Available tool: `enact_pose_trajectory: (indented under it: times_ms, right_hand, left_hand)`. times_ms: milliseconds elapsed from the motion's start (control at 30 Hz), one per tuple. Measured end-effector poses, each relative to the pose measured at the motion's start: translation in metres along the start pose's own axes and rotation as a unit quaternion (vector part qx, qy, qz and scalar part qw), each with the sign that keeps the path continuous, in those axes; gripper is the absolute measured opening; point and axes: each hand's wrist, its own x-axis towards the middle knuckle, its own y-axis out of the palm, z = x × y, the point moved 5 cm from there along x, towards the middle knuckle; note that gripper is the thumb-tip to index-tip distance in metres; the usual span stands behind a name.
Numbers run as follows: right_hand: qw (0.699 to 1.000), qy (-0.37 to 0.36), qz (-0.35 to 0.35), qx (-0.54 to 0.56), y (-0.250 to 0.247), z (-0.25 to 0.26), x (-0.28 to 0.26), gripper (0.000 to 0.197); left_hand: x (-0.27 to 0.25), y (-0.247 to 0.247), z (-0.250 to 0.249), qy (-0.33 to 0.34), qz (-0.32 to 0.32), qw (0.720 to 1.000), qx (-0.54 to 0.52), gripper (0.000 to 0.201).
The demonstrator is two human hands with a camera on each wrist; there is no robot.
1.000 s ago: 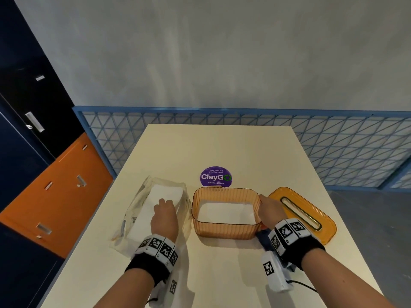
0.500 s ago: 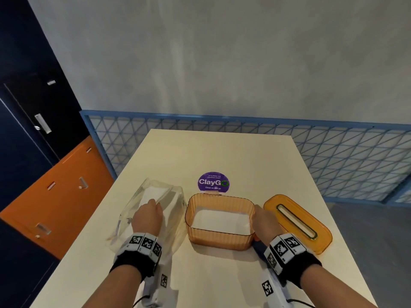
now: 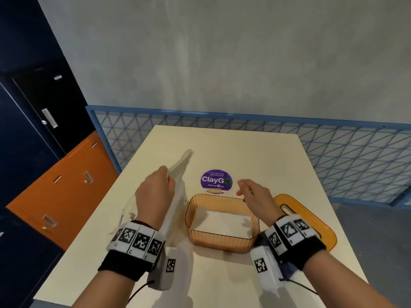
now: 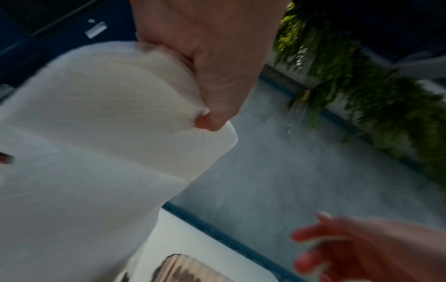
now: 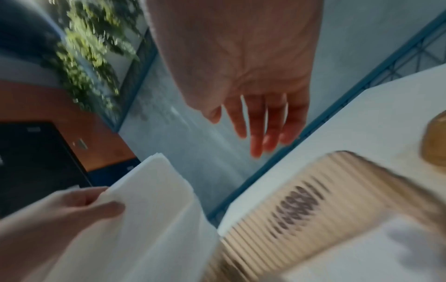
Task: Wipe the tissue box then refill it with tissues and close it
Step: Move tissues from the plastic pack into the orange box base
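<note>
The orange ribbed tissue box (image 3: 220, 241) stands open on the table, with white showing on its floor. My left hand (image 3: 160, 185) grips a stack of white tissues (image 3: 179, 172), lifted and tilted just left of the box. The left wrist view shows its thumb and fingers pinching the tissues (image 4: 96, 152). My right hand (image 3: 246, 190) hovers open over the box's far right corner and holds nothing. In the right wrist view its fingers (image 5: 260, 124) are spread, with the tissues (image 5: 156, 209) and the box (image 5: 289, 209) below. The orange slotted lid (image 3: 327, 236) lies right of the box.
A clear plastic wrapper (image 3: 129, 215) lies slack under my left wrist. A purple ClayGo sticker (image 3: 216, 180) is stuck to the table behind the box. Something blue (image 3: 291, 268) shows under my right wrist. A blue mesh railing (image 3: 333, 152) runs behind the table; cabinets stand left.
My left hand has lifted the tissue stack up out of the clear wrapper, toward the box. My right hand has let go of the box's right wall and risen, open.
</note>
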Motion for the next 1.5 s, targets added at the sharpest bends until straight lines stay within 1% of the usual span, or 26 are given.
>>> enact_pose_trajectory:
  times_ms: [67,133,200,267,300,333,400,433,500,567,600,667,733,767,800,833,967,1033,1133,1200,1233,1267,1300,1367,1433,1500]
  right_hand:
    - [0.986,0.047,0.078,0.141,0.004,0.023,0.000,0.049]
    - [0.948,0.112,0.133,0.267,0.006,0.035,0.000,0.056]
    - [0.913,0.156,0.187,0.327,0.005,0.040,0.001,0.060]
    - [0.897,0.178,0.232,0.332,0.002,0.040,0.002,0.051]
    - [0.900,0.177,0.233,0.323,-0.001,0.039,0.004,0.042]
    - [0.911,0.165,0.220,0.306,-0.005,0.039,0.007,0.033]
    - [0.949,0.116,0.173,0.238,-0.015,0.040,0.015,0.023]
    - [0.965,0.090,0.144,0.198,-0.020,0.041,0.018,0.025]
    - [0.984,0.045,0.106,0.136,-0.028,0.048,0.020,0.032]
    - [0.990,-0.001,0.094,0.106,-0.033,0.056,0.017,0.029]
    - [0.991,-0.024,0.091,0.094,-0.036,0.060,0.015,0.027]
    - [0.991,-0.063,0.085,0.087,-0.041,0.065,0.011,0.026]
    - [0.988,-0.083,0.083,0.104,-0.042,0.068,0.007,0.027]
    - [0.986,-0.086,0.081,0.116,-0.042,0.067,0.006,0.028]
    - [0.984,-0.088,0.079,0.130,-0.042,0.066,0.004,0.028]
    - [0.983,-0.088,0.075,0.141,-0.042,0.064,0.004,0.027]
    - [0.976,-0.085,0.045,0.194,-0.039,0.053,0.003,0.022]
    - [0.974,-0.084,0.018,0.209,-0.038,0.046,0.002,0.027]
    - [0.978,-0.066,-0.029,0.197,-0.040,0.037,0.004,0.058]
    - [0.975,-0.065,-0.018,0.211,-0.037,0.033,0.008,0.079]
    - [0.972,-0.064,0.005,0.228,-0.035,0.031,0.011,0.083]
    - [0.966,-0.058,0.035,0.249,-0.031,0.029,0.013,0.082]
    - [0.960,-0.049,0.067,0.267,-0.028,0.027,0.014,0.074]
    - [0.955,-0.035,0.098,0.277,-0.023,0.024,0.014,0.049]
    - [0.964,-0.011,0.075,0.254,-0.021,0.016,0.015,0.032]
    - [0.974,0.033,0.042,0.218,-0.019,0.002,0.017,0.027]
  left_hand:
    - [-0.008,-0.006,-0.021,0.075,-0.011,0.996,-0.041,0.012]
    - [-0.020,-0.001,-0.036,0.150,-0.013,0.985,-0.083,0.015]
    - [-0.031,0.012,-0.045,0.193,0.012,0.975,-0.107,0.024]
    - [-0.040,0.027,-0.049,0.213,0.040,0.969,-0.118,0.025]
    - [-0.044,0.035,-0.050,0.223,0.048,0.965,-0.127,0.025]
    - [-0.048,0.039,-0.052,0.231,0.053,0.961,-0.144,0.025]
    - [-0.052,0.046,-0.053,0.217,0.060,0.953,-0.204,0.031]
    - [-0.052,0.048,-0.052,0.185,0.067,0.949,-0.247,0.038]
    - [-0.048,0.051,-0.045,0.079,0.068,0.930,-0.353,0.047]
    - [-0.040,0.053,-0.038,-0.053,0.065,0.891,-0.445,0.044]
    - [-0.035,0.054,-0.035,-0.109,0.078,0.866,-0.481,0.043]
    - [-0.028,0.059,-0.032,-0.189,0.127,0.796,-0.561,0.045]
    - [-0.022,0.068,-0.031,-0.234,0.176,0.702,-0.649,0.043]
    - [-0.019,0.070,-0.031,-0.241,0.191,0.666,-0.680,0.044]
    - [-0.017,0.070,-0.032,-0.236,0.197,0.647,-0.698,0.046]
    - [-0.014,0.070,-0.033,-0.227,0.198,0.643,-0.704,0.046]
    - [-0.009,0.062,-0.033,-0.212,0.160,0.682,-0.681,0.031]
    - [-0.009,0.058,-0.030,-0.205,0.137,0.704,-0.666,0.027]
    - [-0.010,0.053,-0.029,-0.178,0.128,0.727,-0.650,0.031]
    - [-0.009,0.049,-0.031,-0.163,0.134,0.739,-0.639,0.034]
    - [-0.009,0.048,-0.032,-0.157,0.138,0.744,-0.635,0.034]
    - [-0.008,0.048,-0.033,-0.154,0.144,0.747,-0.631,0.033]
    - [-0.008,0.048,-0.034,-0.153,0.149,0.752,-0.623,0.031]
    - [-0.007,0.049,-0.034,-0.162,0.157,0.770,-0.596,0.027]
    - [-0.008,0.049,-0.033,-0.176,0.161,0.809,-0.537,0.021]
    - [-0.009,0.053,-0.032,-0.188,0.170,0.852,-0.458,0.020]
